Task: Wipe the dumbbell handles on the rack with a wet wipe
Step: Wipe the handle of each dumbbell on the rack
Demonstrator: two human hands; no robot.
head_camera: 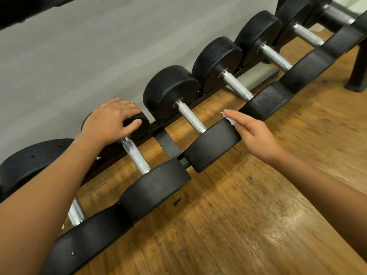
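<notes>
A plain, matte grey wall (79, 56) runs along the back. The floor (258, 225) is honey-coloured wooden planking, scuffed and dark-stained in places, with soft light glaring off its varnish at the lower right. A black furniture leg (357, 76) stands on it at the far right.

A row of black dumbbells with ridged metal handles lies across a low rack (168, 141) on a wooden floor (258, 215), beside a grey wall (79, 56). The left hand (113, 118) grips the far head of one dumbbell (136, 155), fingers (127, 108) draped over its top. The right hand (254, 133) holds a crumpled white wipe (228, 118) at the near head of the next dumbbell (214, 143).
</notes>
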